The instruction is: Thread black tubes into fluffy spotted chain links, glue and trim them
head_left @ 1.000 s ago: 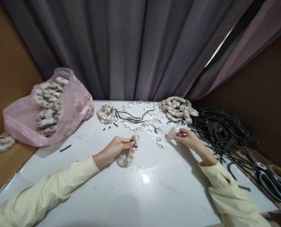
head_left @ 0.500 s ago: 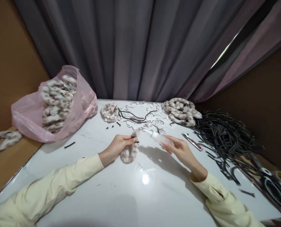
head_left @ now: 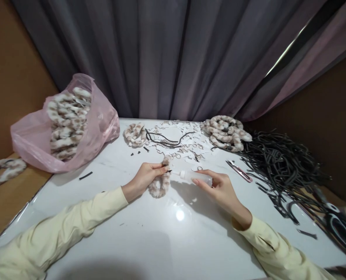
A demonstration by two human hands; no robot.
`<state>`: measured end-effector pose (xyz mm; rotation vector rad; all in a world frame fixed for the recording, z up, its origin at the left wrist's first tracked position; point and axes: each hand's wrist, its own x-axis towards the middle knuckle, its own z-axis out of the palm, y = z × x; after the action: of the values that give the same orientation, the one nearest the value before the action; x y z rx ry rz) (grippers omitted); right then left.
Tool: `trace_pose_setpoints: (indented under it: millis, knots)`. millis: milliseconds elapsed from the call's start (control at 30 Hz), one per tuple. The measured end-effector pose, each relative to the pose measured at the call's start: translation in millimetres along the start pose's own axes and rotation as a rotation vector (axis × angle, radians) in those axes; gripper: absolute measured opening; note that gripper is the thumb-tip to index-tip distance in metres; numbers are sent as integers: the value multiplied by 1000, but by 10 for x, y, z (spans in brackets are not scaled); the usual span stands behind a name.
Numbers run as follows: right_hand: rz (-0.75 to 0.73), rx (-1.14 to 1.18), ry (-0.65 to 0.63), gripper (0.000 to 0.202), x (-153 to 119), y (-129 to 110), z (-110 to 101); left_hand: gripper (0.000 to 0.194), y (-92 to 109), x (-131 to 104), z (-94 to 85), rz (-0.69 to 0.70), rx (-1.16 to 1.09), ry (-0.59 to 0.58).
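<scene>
Here, the left hand (head_left: 144, 179) pinches the upper part of a brown-and-white faux-fur loop (head_left: 159, 188) between thumb and forefinger, above the glossy white table (head_left: 149, 241), with a short dark cord end (head_left: 169, 170) poking out beside the thumb. Right of this faux-fur loop, the right hand (head_left: 218, 188) has its fingers and thumb closed around a translucent squeeze bottle (head_left: 194, 177), tipped sideways so that its thin nozzle points at the cord end; whether they touch, I cannot tell. Beyond the faux-fur loop lie loose black cord lengths (head_left: 164, 141), scattered small metal clasps (head_left: 192, 149) and 1 matching furry ring (head_left: 129, 135). Well to its left stands a pink plastic bag (head_left: 104, 120) filled with furry rings (head_left: 68, 124). Farther off to its right are a pile of furry loops (head_left: 227, 130), a box cutter (head_left: 240, 172), a tangled heap of black cords (head_left: 280, 161) and, farthest right, scissors (head_left: 334, 225).
</scene>
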<state>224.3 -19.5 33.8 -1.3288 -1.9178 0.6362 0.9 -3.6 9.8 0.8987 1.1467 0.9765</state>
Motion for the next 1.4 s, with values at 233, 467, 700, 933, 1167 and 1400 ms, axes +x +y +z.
trace_pose_setpoints:
  millis: [233, 467, 700, 933, 1167, 1400]
  knots:
    - [-10, -44, -18, 33, 4, 22, 22, 29, 24, -17, 19, 1, 32, -2]
    - [-25, -74, -27, 33, -4, 30, 34, 28, 44, -27, 28, 5, 52, 5]
    - [-46, -70, -32, 32, 3, 26, 34, 25, 38, -22, 28, -2, 47, 2]
    - [-37, -88, -43, 32, -1, 18, 26, 26, 34, -20, 20, -1, 58, -8]
    - [-85, -84, -31, 31, 6, 30, 26, 27, 10, -5, 13, 9, 58, -5]
    - [-127, -74, -13, 29, 0, 43, 31, 24, 32, -19, 34, -2, 39, 4]
